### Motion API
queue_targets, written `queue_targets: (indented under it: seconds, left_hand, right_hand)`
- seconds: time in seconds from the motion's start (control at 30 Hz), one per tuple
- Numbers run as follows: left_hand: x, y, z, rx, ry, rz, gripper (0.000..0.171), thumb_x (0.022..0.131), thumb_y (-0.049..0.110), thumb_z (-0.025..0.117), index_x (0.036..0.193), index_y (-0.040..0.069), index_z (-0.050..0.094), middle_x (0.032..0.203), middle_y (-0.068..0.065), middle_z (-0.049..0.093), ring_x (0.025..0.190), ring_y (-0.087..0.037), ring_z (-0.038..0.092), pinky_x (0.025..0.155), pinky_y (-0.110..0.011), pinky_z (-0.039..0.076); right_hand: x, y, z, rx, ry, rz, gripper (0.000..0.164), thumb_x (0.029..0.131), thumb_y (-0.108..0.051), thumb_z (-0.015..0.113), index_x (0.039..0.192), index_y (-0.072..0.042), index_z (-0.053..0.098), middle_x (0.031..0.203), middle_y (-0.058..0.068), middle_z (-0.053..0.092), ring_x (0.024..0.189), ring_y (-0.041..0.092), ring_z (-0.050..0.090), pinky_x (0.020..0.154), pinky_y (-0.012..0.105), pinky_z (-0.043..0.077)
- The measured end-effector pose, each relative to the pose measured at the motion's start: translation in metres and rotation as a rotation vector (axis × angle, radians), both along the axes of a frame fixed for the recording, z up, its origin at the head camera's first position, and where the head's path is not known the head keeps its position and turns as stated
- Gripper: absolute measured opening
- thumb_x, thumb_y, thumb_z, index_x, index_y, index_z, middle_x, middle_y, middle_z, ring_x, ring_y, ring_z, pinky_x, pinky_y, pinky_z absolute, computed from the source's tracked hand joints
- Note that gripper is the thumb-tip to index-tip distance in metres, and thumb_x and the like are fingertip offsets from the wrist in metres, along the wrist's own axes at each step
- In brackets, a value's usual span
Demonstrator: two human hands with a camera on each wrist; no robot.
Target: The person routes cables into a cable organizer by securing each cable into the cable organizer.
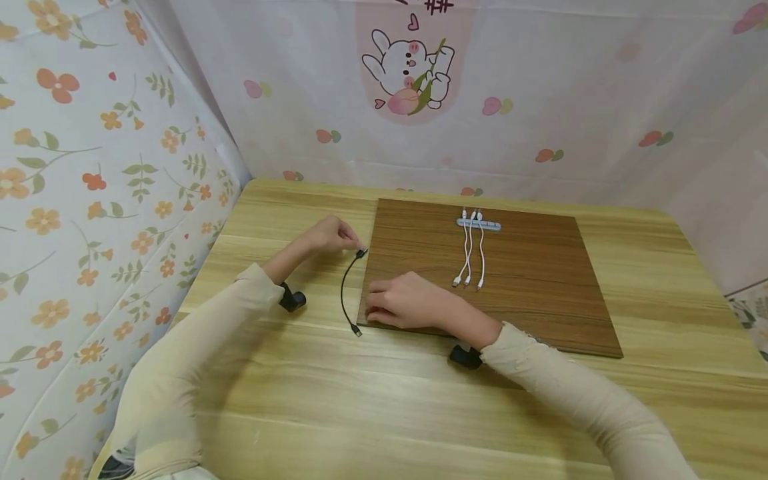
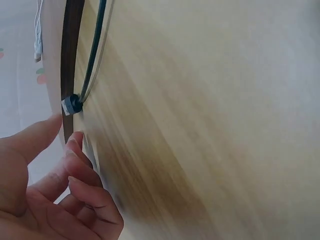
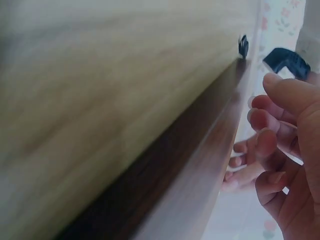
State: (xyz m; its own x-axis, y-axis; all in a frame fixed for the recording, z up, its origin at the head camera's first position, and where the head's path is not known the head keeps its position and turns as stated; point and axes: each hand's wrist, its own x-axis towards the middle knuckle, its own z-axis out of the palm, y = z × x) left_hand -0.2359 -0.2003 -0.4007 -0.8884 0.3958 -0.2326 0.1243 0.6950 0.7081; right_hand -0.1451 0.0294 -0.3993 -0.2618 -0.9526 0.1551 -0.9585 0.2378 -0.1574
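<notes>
A short black cable (image 1: 343,287) with a plug at each end lies on the table left of the dark wooden board. My left hand (image 1: 332,235) is at its far plug (image 2: 72,104). In the left wrist view the thumb and forefinger stand apart just beside that plug, and the other fingers are loosely bent. Whether the thumb touches the plug, I cannot tell. Over the board's near left corner is my right hand (image 1: 408,301), its fingers loosely bent with nothing between them. The near plug (image 1: 357,330) lies just past that corner.
On the brown board (image 1: 540,287), three white cables (image 1: 467,253) hang from a pale blue cable holder (image 1: 479,225). The light wooden table (image 1: 360,407) extends around the board. Patterned curtains (image 1: 288,80) stand behind and to the left.
</notes>
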Motion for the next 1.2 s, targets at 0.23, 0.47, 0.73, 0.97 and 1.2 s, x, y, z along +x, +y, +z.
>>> queue_targets:
  seconds: [0.23, 0.47, 0.73, 0.97, 1.2]
  left_hand:
    - [0.004, 0.002, 0.0, -0.014, 0.013, 0.008, 0.022, 0.088, 0.021, 0.067, 0.094, 0.0, 0.071, 0.089, -0.009, 0.066, 0.074, -0.019, 0.057, 0.068, -0.031, 0.046]
    - [0.007, 0.004, 0.0, -0.001, 0.02, 0.029, 0.023, 0.087, 0.022, 0.069, 0.093, -0.001, 0.07, 0.086, -0.009, 0.066, 0.073, -0.02, 0.059, 0.068, -0.032, 0.047]
    - [0.008, 0.01, -0.005, -0.063, 0.046, 0.019, 0.021, 0.087, 0.024, 0.069, 0.09, 0.003, 0.072, 0.078, -0.004, 0.066, 0.063, -0.016, 0.055, 0.061, -0.028, 0.044]
    - [0.01, 0.017, -0.003, -0.115, 0.058, 0.0, 0.02, 0.088, 0.023, 0.067, 0.082, 0.005, 0.074, 0.08, -0.002, 0.066, 0.064, -0.014, 0.05, 0.062, -0.027, 0.04]
    - [0.011, 0.02, -0.001, -0.129, 0.024, -0.005, 0.028, 0.089, 0.021, 0.065, 0.066, 0.005, 0.067, 0.08, -0.002, 0.065, 0.058, -0.013, 0.042, 0.062, -0.026, 0.037]
  right_hand:
    - [0.006, -0.012, -0.001, 0.017, -0.037, 0.026, 0.011, 0.093, -0.032, 0.059, 0.092, -0.023, 0.065, 0.086, -0.012, 0.052, 0.063, -0.003, 0.047, 0.05, 0.019, 0.039]
    - [0.009, -0.021, -0.001, 0.048, -0.028, 0.026, 0.012, 0.093, -0.033, 0.058, 0.086, -0.024, 0.06, 0.08, -0.012, 0.044, 0.057, -0.001, 0.041, 0.047, 0.02, 0.035]
    - [0.017, -0.033, -0.001, 0.105, 0.054, 0.028, 0.022, 0.092, -0.04, 0.058, 0.084, -0.02, 0.06, 0.08, -0.009, 0.043, 0.055, 0.003, 0.042, 0.045, 0.024, 0.036]
    - [0.024, -0.04, 0.0, 0.176, 0.092, -0.027, 0.025, 0.091, -0.043, 0.058, 0.084, -0.019, 0.06, 0.082, -0.006, 0.048, 0.053, 0.006, 0.043, 0.043, 0.025, 0.036]
    - [0.031, -0.047, -0.001, 0.19, 0.131, -0.07, 0.022, 0.09, -0.038, 0.059, 0.083, -0.016, 0.06, 0.08, -0.003, 0.05, 0.054, 0.01, 0.046, 0.043, 0.028, 0.037]
